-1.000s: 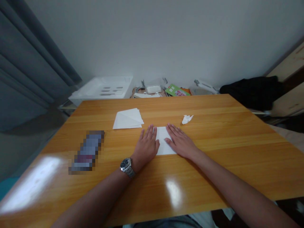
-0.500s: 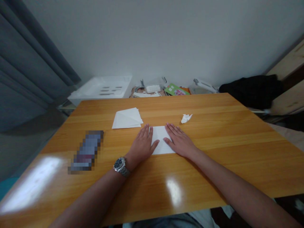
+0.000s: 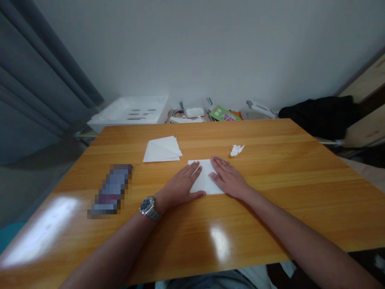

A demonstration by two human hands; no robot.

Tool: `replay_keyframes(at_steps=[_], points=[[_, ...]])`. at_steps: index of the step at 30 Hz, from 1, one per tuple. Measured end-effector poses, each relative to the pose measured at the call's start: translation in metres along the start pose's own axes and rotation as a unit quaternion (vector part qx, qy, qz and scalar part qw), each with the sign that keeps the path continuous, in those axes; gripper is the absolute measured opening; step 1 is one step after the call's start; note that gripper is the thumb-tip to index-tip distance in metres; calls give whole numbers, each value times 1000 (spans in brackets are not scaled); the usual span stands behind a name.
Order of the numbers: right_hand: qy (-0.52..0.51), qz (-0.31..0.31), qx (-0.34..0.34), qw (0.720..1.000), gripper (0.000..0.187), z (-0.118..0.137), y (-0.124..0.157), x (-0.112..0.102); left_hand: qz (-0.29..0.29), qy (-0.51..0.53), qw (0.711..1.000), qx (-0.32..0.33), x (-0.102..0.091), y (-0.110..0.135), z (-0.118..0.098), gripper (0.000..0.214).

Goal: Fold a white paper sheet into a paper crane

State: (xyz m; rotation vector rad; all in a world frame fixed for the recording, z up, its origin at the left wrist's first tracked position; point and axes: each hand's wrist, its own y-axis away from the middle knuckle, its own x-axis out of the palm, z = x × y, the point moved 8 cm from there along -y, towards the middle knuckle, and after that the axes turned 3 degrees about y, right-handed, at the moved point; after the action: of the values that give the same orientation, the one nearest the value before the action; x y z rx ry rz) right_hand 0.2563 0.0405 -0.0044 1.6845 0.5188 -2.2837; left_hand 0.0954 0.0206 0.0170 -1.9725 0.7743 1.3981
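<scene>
A white sheet of paper point(image 3: 203, 176) lies flat on the wooden table point(image 3: 258, 224) in front of me. My left hand point(image 3: 183, 184) rests palm down on its left part, fingers stretched out and thumb along the near edge. On the right part lies my right hand point(image 3: 228, 178), also flat, with its fingers pointing away from me. Both hands are open, and they cover the paper's left and right sides. A metal wristwatch point(image 3: 148, 206) is on my left wrist.
Beyond my left hand lies a stack of white paper point(image 3: 162, 149). A small folded white paper piece point(image 3: 237, 150) sits beyond my right hand. A pixelated phone-like object point(image 3: 111, 190) is at the left. Behind the table are a white tray point(image 3: 129, 112) and a green booklet point(image 3: 224, 114).
My left hand has turned to the right over the paper, its fingers and thumb further in, baring the sheet's far left corner. My right hand has barely moved.
</scene>
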Motion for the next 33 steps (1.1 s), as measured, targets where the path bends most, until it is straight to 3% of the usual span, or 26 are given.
replay_keyframes(at_steps=[6, 13, 17, 27, 33], points=[[-94, -27, -60, 993, 59, 0, 2, -16, 1, -2, 1000, -3, 0, 0, 1, 91], [-155, -6, -154, 976, 44, 13, 9, -31, -1, -3, 1000, -3, 0, 0, 3, 90], [-152, 11, -195, 969, 40, 20, 15, -29, 2, -3, 1000, -7, 0, 0, 4, 88], [-158, 63, -180, 969, 45, 22, 17, -26, -16, 18, 1000, 9, -7, 1, 2, 97], [-167, 67, -176, 968, 42, 23, 16, -27, -31, 44, 999, 7, -18, 1, -1, 76]])
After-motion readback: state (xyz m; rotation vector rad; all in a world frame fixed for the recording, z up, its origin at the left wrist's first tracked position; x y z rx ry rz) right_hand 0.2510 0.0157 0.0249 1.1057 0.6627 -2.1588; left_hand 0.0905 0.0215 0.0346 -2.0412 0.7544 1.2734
